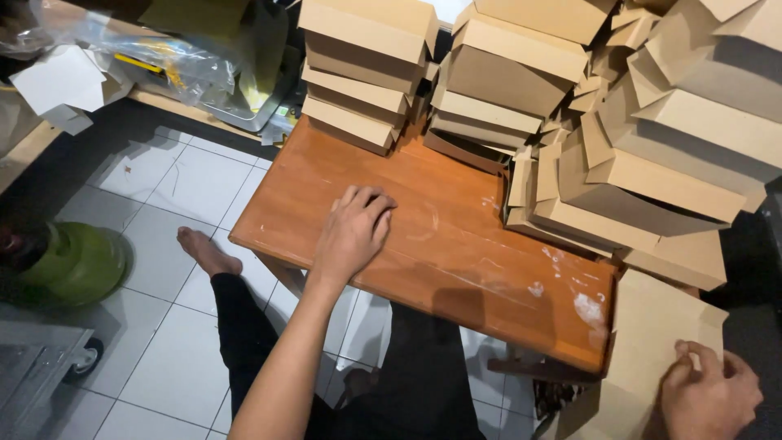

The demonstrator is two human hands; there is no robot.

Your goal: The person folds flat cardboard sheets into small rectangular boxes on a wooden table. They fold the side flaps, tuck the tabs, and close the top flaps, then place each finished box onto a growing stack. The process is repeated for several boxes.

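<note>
- The low orange-brown wooden table (440, 244) with white smears on its top was the landmark for everything here.
- The left hand (354, 232) lay palm down on the table's bare top, near its left edge, fingers loosely curled and closed on nothing.
- The right hand (707, 395) was off the table's near right corner, thumb and fingers pinched on the lower edge of a flat, unfolded brown cardboard box blank (656, 350).
- That blank leaned against the table's right end, beside the white smears, its lower part hanging past the tabletop.
- Stacks of folded brown cardboard boxes (652, 147) crowded the far and right parts of the table, some tilted and leaning on each other.
- A shorter pile of the same boxes (362, 73) stood at the table's far left corner.
- The person's bare foot (208, 251) and dark trouser leg rested on the white tiled floor (175, 187) just left of the table.
- A round green gas cylinder (73, 262) stood on the floor well left of the table.
- Crumpled clear plastic bags (163, 57) lay beyond the table's far left corner.
</note>
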